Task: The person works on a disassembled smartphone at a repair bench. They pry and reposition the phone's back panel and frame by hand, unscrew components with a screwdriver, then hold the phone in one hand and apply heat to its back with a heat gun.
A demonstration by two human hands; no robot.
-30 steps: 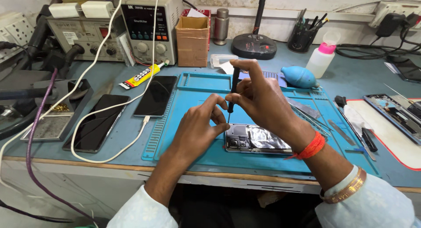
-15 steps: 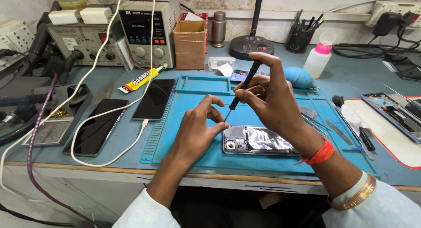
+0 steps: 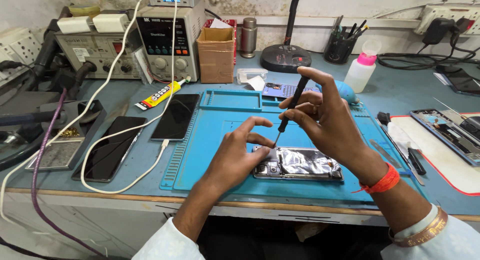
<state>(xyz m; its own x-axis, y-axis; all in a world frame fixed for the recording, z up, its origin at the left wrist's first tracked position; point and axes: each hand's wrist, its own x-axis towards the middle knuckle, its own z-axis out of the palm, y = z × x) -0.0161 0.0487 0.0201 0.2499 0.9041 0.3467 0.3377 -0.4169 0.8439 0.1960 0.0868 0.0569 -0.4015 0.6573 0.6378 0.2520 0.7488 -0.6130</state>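
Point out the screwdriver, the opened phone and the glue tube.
Screwdriver [image 3: 296, 97], head view, on the black handle.
Opened phone [image 3: 305, 162], head view, on the foil-covered middle.
Glue tube [image 3: 159, 96], head view, on the yellow body.

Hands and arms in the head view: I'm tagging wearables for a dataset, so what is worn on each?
The left hand is bare, with a white sleeve pushed up. The right hand has an orange thread round the wrist, a gold-coloured bangle and a white sleeve.

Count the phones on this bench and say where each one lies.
5, maybe more hidden. An opened phone on the blue mat under both hands; two dark phones left of the mat; a dismantled one on the white mat at right; another far right.
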